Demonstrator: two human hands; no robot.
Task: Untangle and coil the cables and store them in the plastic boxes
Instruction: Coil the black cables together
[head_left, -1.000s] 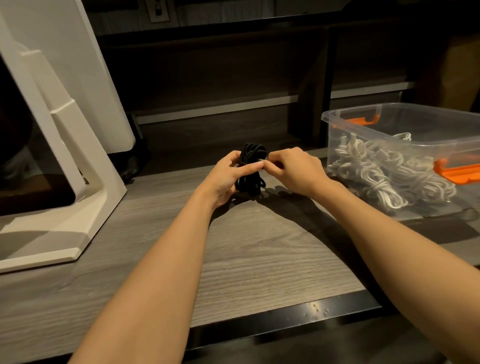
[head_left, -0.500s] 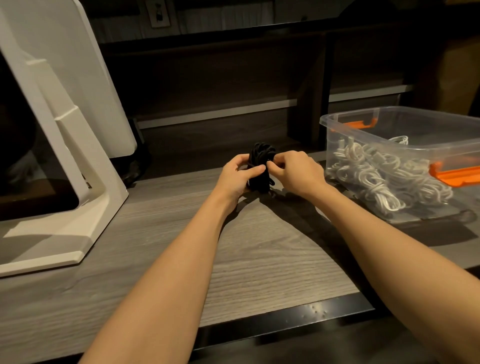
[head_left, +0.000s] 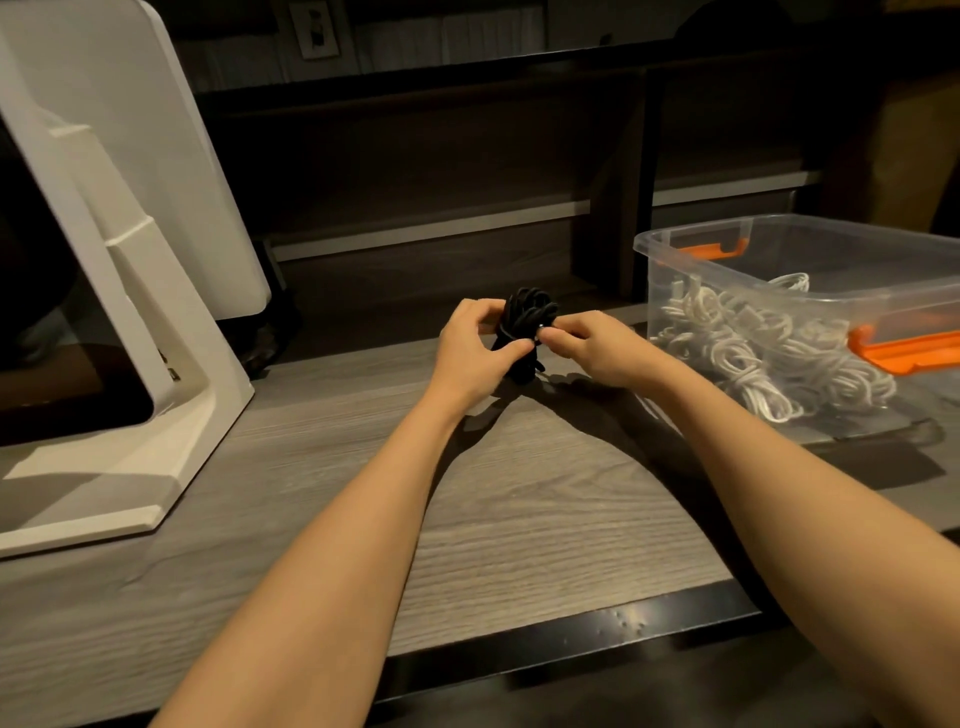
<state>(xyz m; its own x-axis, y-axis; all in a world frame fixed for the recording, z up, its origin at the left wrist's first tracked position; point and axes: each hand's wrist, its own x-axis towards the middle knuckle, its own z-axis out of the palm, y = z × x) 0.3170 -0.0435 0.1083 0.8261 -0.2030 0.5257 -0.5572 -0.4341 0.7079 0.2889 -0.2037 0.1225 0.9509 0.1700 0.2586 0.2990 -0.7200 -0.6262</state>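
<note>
Above the worktop (head_left: 519, 509), both hands on a coiled black cable bundle (head_left: 524, 327): left hand (head_left: 470, 345) grips its side, right hand (head_left: 592, 345) pinches at its middle, fingers curled. Right of the bundle, a clear plastic box (head_left: 810, 291) with orange latches (head_left: 904, 351) holds coiled white cables (head_left: 753, 353).

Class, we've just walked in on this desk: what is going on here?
A person holds a coiled black cable bundle above the wooden desk. The left hand grips it; the right hand pinches its middle, seemingly at a thin tie. On the right, a clear plastic box already holds coiled white cables.
</note>
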